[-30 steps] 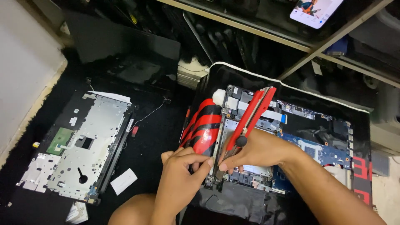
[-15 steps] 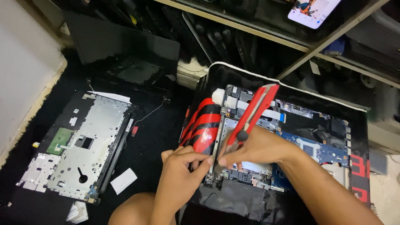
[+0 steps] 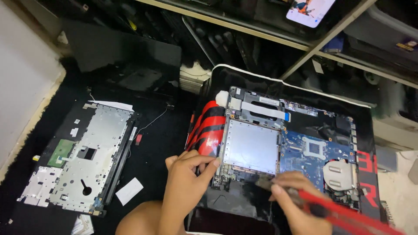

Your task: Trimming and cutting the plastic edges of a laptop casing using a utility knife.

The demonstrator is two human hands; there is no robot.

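An opened laptop base lies on a black mat with red stripes. It shows a blue circuit board and a silver drive bay. My left hand rests on the base's lower left corner, with fingertips touching the edge of the silver bay. My right hand grips a red-handled tool low at the right. The tool's tip points toward the base's front edge.
A detached laptop keyboard cover lies face down on the black surface at the left, with a white paper slip beside it. Shelves with dark electronics run along the back. A phone hangs at the top.
My right hand has swung the red tool from lying across the middle of the base down to the lower right, uncovering the silver bay and blue board. My left hand stays at the corner.
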